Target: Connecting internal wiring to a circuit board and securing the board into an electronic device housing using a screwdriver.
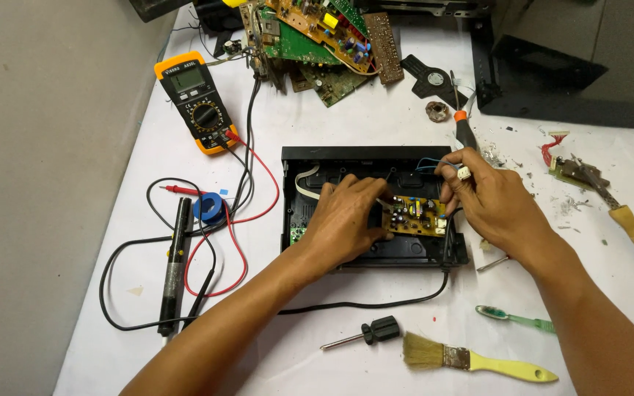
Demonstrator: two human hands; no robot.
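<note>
Hands meet over a small yellow-brown circuit board (pixel 414 215) that sits inside an open black plastic case (pixel 365 161) in the middle of the white table (pixel 376 132). The board lies between the two hands, toward the right end of the case, studded with small capacitors and other parts.

The left hand (pixel 346 220) comes in from the lower left and rests on the case floor, its fingers curled and bunched together against the board's left edge; whether the fingertips actually pinch the board cannot be told, since they are hidden under the knuckles. The right hand (pixel 482 198) reaches in from the lower right, its thumb and forefinger closed on a small white connector (pixel 464 173) just above the board's right end, with thin blue wires (pixel 427 165) running from it toward the back wall of the case. The remaining fingers are folded loosely, touching the case's right side.

A black cable (pixel 376 304) leaves the case's lower right corner and trails across the table in front. Near the forearms lie a black-handled screwdriver (pixel 368 334), a yellow-handled paintbrush (pixel 471 359) and a green toothbrush (pixel 515 317). To the left stand an orange multimeter (pixel 196 99) with red and black leads, and a black soldering iron (pixel 175 264).
</note>
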